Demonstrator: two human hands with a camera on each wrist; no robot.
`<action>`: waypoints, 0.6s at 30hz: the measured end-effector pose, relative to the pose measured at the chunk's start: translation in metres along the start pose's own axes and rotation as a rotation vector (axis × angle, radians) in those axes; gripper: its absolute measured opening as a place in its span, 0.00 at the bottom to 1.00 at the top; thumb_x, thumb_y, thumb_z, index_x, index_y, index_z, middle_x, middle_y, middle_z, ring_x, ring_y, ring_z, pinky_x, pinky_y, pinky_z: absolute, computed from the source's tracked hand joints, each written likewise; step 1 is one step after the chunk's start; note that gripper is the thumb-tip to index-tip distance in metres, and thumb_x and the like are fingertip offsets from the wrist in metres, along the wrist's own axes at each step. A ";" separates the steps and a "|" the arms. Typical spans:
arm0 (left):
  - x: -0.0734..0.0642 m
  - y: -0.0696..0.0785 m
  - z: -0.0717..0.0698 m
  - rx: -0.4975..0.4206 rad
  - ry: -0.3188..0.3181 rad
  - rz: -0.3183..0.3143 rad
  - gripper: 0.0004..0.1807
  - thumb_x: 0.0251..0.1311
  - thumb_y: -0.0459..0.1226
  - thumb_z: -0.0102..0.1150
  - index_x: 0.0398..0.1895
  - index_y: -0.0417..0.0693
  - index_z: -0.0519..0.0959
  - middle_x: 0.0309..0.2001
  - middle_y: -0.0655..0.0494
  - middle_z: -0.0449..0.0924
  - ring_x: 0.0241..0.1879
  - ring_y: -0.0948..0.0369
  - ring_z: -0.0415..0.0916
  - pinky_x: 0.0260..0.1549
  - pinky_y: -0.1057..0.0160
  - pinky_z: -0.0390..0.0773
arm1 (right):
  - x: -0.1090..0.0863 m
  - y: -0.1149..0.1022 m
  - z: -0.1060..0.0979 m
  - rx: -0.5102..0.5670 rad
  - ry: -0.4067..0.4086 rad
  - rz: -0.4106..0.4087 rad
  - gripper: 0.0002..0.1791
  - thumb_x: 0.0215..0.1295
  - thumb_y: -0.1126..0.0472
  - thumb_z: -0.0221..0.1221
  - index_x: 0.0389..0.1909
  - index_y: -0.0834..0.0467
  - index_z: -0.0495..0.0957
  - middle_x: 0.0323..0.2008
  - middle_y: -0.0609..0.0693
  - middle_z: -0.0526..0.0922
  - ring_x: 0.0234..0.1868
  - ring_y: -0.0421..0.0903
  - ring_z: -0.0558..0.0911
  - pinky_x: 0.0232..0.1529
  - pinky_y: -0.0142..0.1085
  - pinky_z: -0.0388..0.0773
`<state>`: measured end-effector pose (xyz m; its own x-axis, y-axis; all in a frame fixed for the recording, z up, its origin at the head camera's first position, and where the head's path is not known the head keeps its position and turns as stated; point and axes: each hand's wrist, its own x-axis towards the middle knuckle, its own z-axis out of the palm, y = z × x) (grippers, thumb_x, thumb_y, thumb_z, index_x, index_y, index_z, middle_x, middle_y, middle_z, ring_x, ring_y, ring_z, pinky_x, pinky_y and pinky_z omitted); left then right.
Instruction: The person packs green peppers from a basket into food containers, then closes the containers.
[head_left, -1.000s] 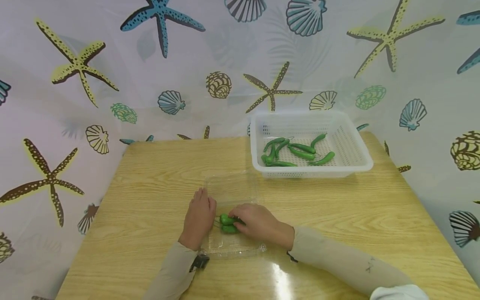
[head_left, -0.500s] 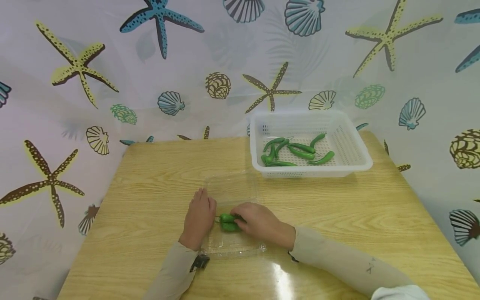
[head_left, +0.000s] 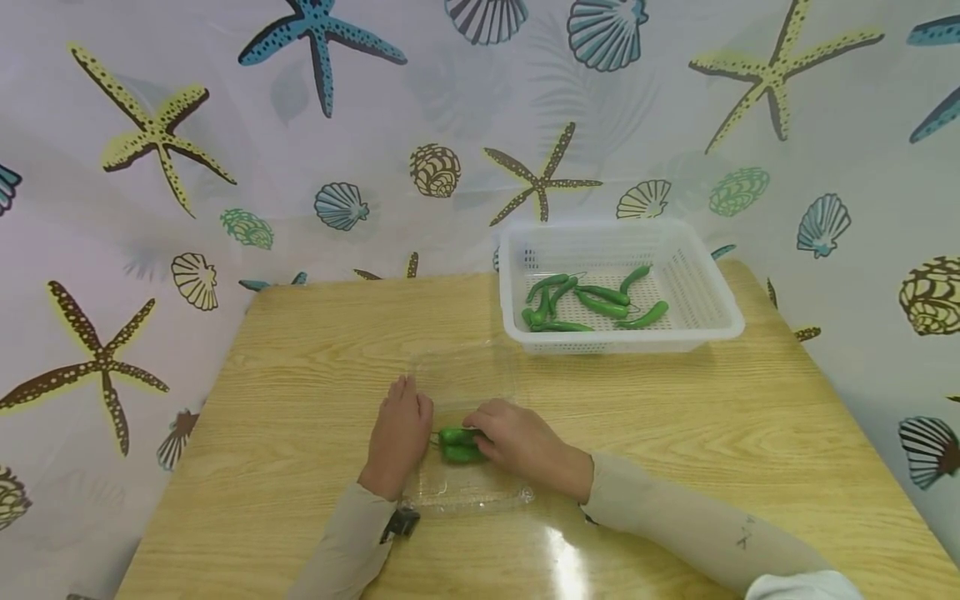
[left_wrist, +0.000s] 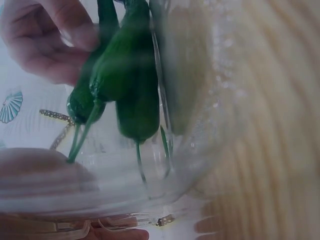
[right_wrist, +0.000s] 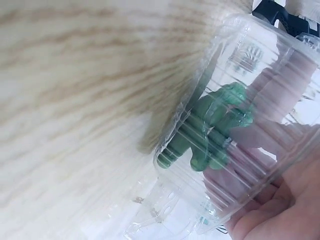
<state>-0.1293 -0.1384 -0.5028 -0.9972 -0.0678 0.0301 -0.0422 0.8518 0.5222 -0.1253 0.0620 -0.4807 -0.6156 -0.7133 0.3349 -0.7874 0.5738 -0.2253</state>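
Observation:
A clear hinged plastic container (head_left: pixel 457 492) lies on the table with its lid (head_left: pixel 465 371) folded back. Several green chili peppers (head_left: pixel 459 453) lie side by side in its base, stems to the left. My left hand (head_left: pixel 397 437) holds the container's left wall, thumb inside, seen through the plastic in the left wrist view. My right hand (head_left: pixel 517 440) reaches in from the right and grips a green chili pepper (head_left: pixel 459 435) by its right end, which the fingers hide. Through the container wall (right_wrist: pixel 240 165), the right wrist view shows the peppers (right_wrist: pixel 205 125) bunched together.
A white perforated plastic basket (head_left: pixel 630 337) with several more green peppers (head_left: pixel 603 308) stands at the back right of the wooden table (head_left: pixel 315 333). Behind the table hangs a sheet (head_left: pixel 285 167) printed with starfish and shells.
My right hand has shifted slightly right, and the peppers under it lie closer together. The left hand has kept its place on the container.

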 end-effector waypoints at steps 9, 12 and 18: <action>-0.001 -0.001 0.001 0.006 0.001 0.006 0.29 0.70 0.44 0.32 0.67 0.31 0.58 0.68 0.38 0.55 0.68 0.47 0.51 0.64 0.49 0.53 | -0.002 -0.001 -0.001 0.000 0.008 -0.008 0.09 0.55 0.63 0.63 0.39 0.54 0.81 0.36 0.42 0.80 0.40 0.39 0.78 0.37 0.30 0.77; -0.002 0.000 0.000 0.002 -0.002 -0.001 0.30 0.70 0.44 0.31 0.67 0.32 0.58 0.68 0.38 0.55 0.68 0.47 0.50 0.63 0.48 0.53 | -0.003 0.000 -0.002 0.007 0.001 -0.005 0.09 0.55 0.63 0.63 0.39 0.53 0.81 0.36 0.42 0.80 0.41 0.39 0.78 0.38 0.29 0.76; -0.002 0.000 -0.001 0.003 -0.011 -0.003 0.30 0.70 0.44 0.31 0.67 0.32 0.57 0.68 0.38 0.54 0.68 0.46 0.50 0.63 0.48 0.53 | -0.005 0.000 -0.002 0.021 -0.004 0.000 0.08 0.55 0.64 0.62 0.37 0.54 0.81 0.35 0.42 0.79 0.39 0.37 0.77 0.37 0.28 0.76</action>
<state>-0.1272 -0.1389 -0.5023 -0.9977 -0.0644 0.0197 -0.0448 0.8530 0.5200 -0.1223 0.0666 -0.4803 -0.6155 -0.7153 0.3310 -0.7881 0.5648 -0.2447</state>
